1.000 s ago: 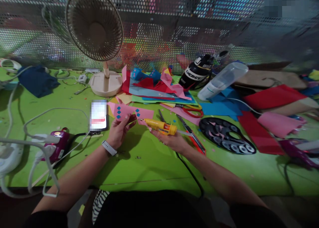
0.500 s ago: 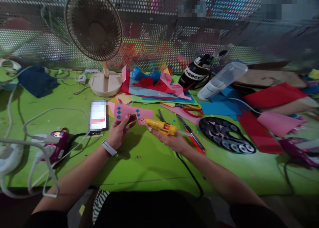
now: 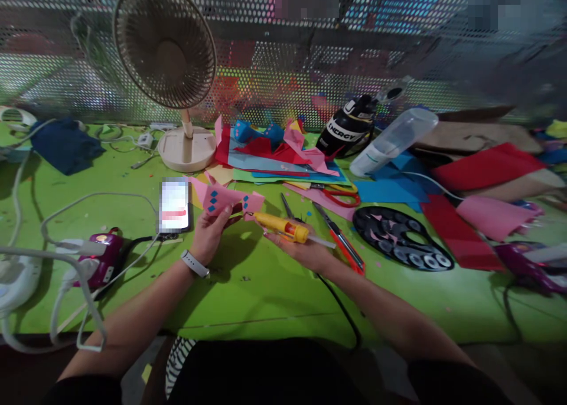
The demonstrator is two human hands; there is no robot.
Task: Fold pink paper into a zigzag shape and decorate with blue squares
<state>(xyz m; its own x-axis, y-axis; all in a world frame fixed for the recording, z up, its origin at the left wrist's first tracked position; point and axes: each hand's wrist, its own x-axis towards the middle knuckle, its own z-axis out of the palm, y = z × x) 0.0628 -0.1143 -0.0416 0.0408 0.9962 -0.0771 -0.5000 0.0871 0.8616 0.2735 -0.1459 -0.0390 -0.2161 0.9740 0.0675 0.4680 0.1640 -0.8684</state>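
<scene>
My left hand [image 3: 212, 231] pinches a folded pink paper piece [image 3: 228, 199] with blue diamond shapes on it, held above the green table. In my right hand [image 3: 297, 250] is a yellow hot glue gun [image 3: 283, 226], its fingers wrapped round the body. The gun's nozzle points left, close to the lower right edge of the pink paper; whether it touches, I cannot tell. A clear glue stick [image 3: 322, 242] sticks out of the gun's rear. Red-handled scissors [image 3: 349, 250] lie just right of the gun.
A phone [image 3: 174, 206] lies left of the pink paper, with a fan [image 3: 188, 148] behind it. Coloured sheets [image 3: 283, 167], a black bottle [image 3: 343, 130] and a clear bottle [image 3: 394, 142] are at the back. A black palette [image 3: 401, 239] lies on the right. Cables and a purple power block [image 3: 104, 254] are at left.
The glue gun has shifted slightly left and down in my right hand. The pink paper has turned a little, its right end now farther left.
</scene>
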